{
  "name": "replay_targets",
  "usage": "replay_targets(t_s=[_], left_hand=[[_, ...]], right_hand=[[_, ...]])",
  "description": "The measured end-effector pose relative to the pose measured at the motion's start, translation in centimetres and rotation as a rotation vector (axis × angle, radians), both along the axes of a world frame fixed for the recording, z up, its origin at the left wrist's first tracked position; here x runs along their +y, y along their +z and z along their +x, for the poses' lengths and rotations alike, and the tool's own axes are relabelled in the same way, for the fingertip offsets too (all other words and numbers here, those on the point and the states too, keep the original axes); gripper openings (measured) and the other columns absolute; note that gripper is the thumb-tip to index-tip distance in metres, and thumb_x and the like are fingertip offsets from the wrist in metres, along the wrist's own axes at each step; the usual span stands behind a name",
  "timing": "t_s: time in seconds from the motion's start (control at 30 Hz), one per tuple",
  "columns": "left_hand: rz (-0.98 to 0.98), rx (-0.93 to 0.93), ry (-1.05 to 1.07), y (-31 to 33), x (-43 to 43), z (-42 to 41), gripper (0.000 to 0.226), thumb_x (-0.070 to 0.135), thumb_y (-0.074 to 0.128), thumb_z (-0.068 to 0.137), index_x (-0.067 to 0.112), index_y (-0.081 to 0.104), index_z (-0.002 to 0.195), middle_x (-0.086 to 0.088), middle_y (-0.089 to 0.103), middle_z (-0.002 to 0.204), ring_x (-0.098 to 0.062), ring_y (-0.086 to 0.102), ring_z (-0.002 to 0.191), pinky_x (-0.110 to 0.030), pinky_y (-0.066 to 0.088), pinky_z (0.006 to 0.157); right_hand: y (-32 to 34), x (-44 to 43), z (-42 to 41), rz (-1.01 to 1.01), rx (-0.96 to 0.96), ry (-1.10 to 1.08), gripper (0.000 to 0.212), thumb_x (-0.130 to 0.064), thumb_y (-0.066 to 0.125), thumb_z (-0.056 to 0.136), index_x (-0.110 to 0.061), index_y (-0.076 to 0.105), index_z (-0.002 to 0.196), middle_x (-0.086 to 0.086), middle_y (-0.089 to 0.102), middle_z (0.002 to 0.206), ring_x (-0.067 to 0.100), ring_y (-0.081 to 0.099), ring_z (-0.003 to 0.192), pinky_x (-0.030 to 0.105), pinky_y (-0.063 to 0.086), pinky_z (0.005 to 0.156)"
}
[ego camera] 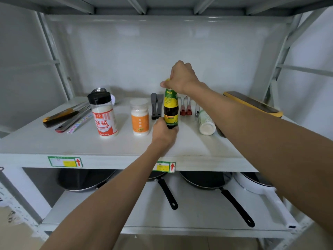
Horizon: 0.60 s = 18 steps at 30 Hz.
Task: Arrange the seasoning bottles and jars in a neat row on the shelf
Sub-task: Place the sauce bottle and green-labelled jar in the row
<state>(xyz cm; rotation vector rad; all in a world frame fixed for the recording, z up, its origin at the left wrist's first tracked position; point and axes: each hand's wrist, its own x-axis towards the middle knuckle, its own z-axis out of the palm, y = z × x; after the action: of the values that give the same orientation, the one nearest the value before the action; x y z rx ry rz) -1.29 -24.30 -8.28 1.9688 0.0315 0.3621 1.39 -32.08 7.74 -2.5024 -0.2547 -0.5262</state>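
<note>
A dark sauce bottle (170, 107) with a green and yellow label stands upright on the white shelf (72, 145). My right hand (181, 76) grips its cap from above. My left hand (163, 131) holds its base. To its left stand a white jar with an orange label (140, 117) and a taller shaker with a black lid and red label (103, 114). A white bottle with a green label (206, 122) lies on its side to the right.
Knives and a scraper (68, 116) lie at the shelf's left. Black spatulas (156, 105), red-handled tools (186, 107) and a metal ladle (98, 90) sit behind the jars. A yellow-edged board (252, 102) rests at the right. Pans (216, 181) fill the lower shelf.
</note>
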Motion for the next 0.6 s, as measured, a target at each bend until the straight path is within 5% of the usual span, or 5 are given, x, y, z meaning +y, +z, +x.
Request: replay_targets(t_s=[0.13, 0.27, 0.4, 0.5, 0.6], left_hand=[[-0.04, -0.015, 0.005, -0.1, 0.0, 0.3, 0.042, 0.028, 0.077, 0.079, 0.016, 0.058, 0.114, -0.002, 0.065, 0.107, -0.018, 0.064, 0.091, -0.029, 0.052, 0.073], [-0.025, -0.031, -0.015, -0.1, 0.4, 0.3, 0.036, 0.024, 0.071, 0.086, 0.014, 0.061, 0.12, -0.003, 0.066, 0.115, -0.018, 0.062, 0.098, -0.027, 0.046, 0.08], [0.029, -0.011, -0.044, 0.2, 0.5, -0.2, 0.036, 0.019, 0.067, 0.09, 0.013, 0.059, 0.124, -0.003, 0.065, 0.117, -0.018, 0.058, 0.099, -0.028, 0.044, 0.082], [0.069, -0.012, -0.048, 0.1, 0.5, -0.2, 0.036, 0.017, 0.064, 0.091, 0.013, 0.056, 0.126, -0.005, 0.064, 0.121, -0.023, 0.059, 0.108, -0.03, 0.045, 0.087], [0.044, 0.012, -0.07, 0.0, 0.4, 0.0, 0.04, 0.011, 0.06, 0.093, 0.013, 0.048, 0.131, -0.006, 0.061, 0.126, -0.024, 0.056, 0.114, -0.031, 0.043, 0.089]], right_hand=[[1.6, -0.3, -0.5, -0.124, 0.044, 0.032, 0.06, -0.044, 0.077, 0.076, -0.007, 0.05, 0.115, 0.009, 0.043, 0.114, 0.024, 0.049, 0.101, 0.037, 0.048, 0.087], [3.2, -0.5, -1.0, -0.341, 0.081, 0.014, 0.035, -0.029, 0.074, 0.08, -0.008, 0.046, 0.083, 0.01, 0.047, 0.109, 0.024, 0.055, 0.076, 0.037, 0.05, 0.074], [4.6, -0.2, -1.7, -0.468, 0.11, 0.046, 0.045, -0.034, 0.078, 0.078, -0.009, 0.059, 0.11, 0.006, 0.055, 0.11, 0.026, 0.063, 0.092, 0.041, 0.053, 0.087], [4.9, -0.2, -1.8, -0.528, 0.16, 0.081, 0.037, -0.023, 0.077, 0.079, -0.009, 0.07, 0.113, 0.01, 0.07, 0.109, 0.026, 0.069, 0.1, 0.04, 0.055, 0.089], [4.2, -0.3, -1.4, -0.524, 0.121, 0.051, 0.038, -0.014, 0.073, 0.082, -0.007, 0.065, 0.118, 0.015, 0.061, 0.121, 0.03, 0.063, 0.107, 0.043, 0.054, 0.092]])
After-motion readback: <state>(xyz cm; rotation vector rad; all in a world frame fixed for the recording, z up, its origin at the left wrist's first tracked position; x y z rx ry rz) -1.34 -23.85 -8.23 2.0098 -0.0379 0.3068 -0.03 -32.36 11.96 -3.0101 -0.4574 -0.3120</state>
